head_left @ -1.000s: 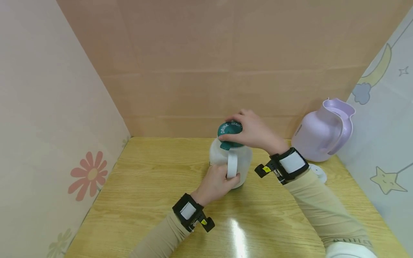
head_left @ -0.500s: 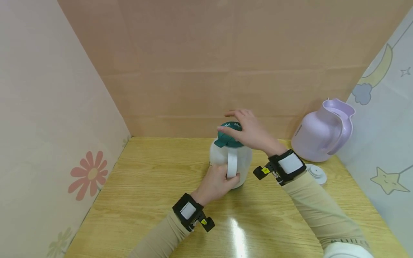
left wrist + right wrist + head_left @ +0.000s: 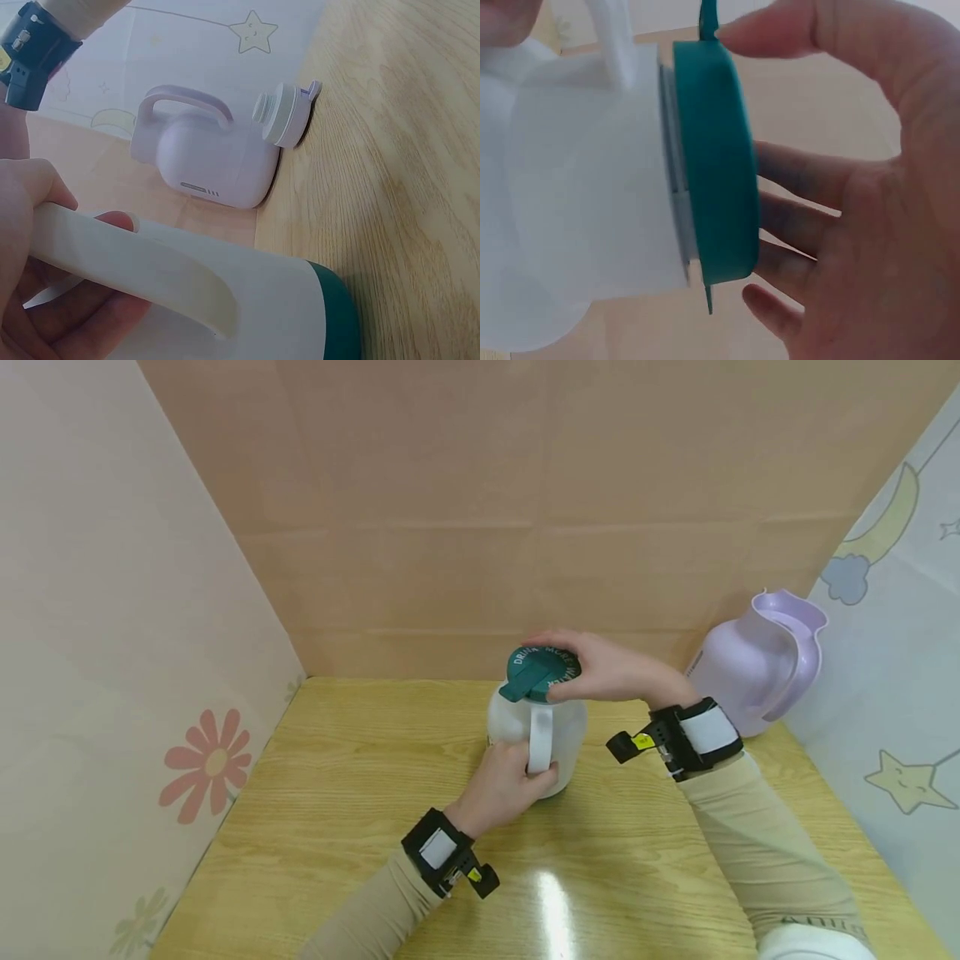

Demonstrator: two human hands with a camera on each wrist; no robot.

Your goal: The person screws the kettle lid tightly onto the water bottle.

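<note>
From the head view I see the white jug standing upright on the wooden table, a little in front of the cardboard back wall. My left hand curls its fingers round the jug's white handle. My right hand sits on the green lid atop the jug, thumb and fingers bent round its rim. A lilac jug stands well to the right of the white jug.

In the left wrist view my left hand wraps the handle; beyond the white jug I see the lilac jug and its lilac stopper just beside it.

In the right wrist view my right hand cups the green lid, thumb on its edge, fingers spread behind it.
</note>
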